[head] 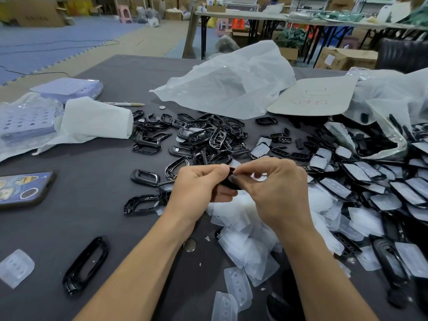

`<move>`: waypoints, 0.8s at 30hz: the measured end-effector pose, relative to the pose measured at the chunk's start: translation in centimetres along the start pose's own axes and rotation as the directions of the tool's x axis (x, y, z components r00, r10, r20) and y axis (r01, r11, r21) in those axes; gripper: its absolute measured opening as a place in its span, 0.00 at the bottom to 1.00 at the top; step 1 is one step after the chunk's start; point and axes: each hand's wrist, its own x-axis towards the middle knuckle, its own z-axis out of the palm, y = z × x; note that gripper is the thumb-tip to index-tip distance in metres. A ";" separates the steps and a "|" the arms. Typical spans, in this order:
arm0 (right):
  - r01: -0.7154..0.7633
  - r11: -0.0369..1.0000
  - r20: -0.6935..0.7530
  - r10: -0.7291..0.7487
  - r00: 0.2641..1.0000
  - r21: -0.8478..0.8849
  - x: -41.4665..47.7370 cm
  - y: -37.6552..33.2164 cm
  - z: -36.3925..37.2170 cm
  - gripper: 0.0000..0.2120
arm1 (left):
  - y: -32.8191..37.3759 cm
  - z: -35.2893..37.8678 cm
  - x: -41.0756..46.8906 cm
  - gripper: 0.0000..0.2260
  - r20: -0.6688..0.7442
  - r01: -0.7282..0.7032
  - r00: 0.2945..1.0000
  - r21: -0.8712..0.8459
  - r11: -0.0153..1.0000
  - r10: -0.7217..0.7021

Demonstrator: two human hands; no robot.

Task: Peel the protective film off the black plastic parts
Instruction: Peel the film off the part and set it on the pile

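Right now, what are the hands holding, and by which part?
One black plastic part: the left hand grips its left end, the right hand pinches its upper edge.

We can find only one bit of writing that comes close to being readable. It is on the flat, pale grey cardboard sheet (312, 96) that lies near the far right corner of the dark grey table (104, 154). Someone wrote on it by hand in red strokes (309, 99), in two lines. The writing is upside down for us, and we cannot make out the letters for sure.

Far off, a small white box (212, 2) has blue signs on it, too blurry to read. The big brown cardboard box (37, 18) has dark print, also too blurry.
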 end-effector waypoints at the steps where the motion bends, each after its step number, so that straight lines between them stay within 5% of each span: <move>1: -0.012 1.000 0.003 0.012 1.000 0.012 0.1 0.1 0.0 0.08 | 0.1 0.0 0.0 0.16 0.019 0.032 0.999 -0.031 0.999 -0.031; 6: -0.124 0.969 0.077 0.110 0.991 0.215 0.6 0.6 -0.3 0.07 | 0.3 -0.1 0.0 0.24 0.082 0.159 0.986 -0.175 0.972 -0.147; 12: -0.158 0.960 0.125 0.132 0.983 0.233 0.6 1.0 -0.2 0.09 | 0.2 -0.2 0.0 0.31 0.127 0.216 0.973 -0.210 0.954 -0.193; 24: 0.006 0.992 0.226 -0.035 0.974 0.128 0.3 0.1 -0.4 0.11 | -0.2 -0.1 0.1 0.23 0.090 0.231 0.971 -0.108 0.967 -0.222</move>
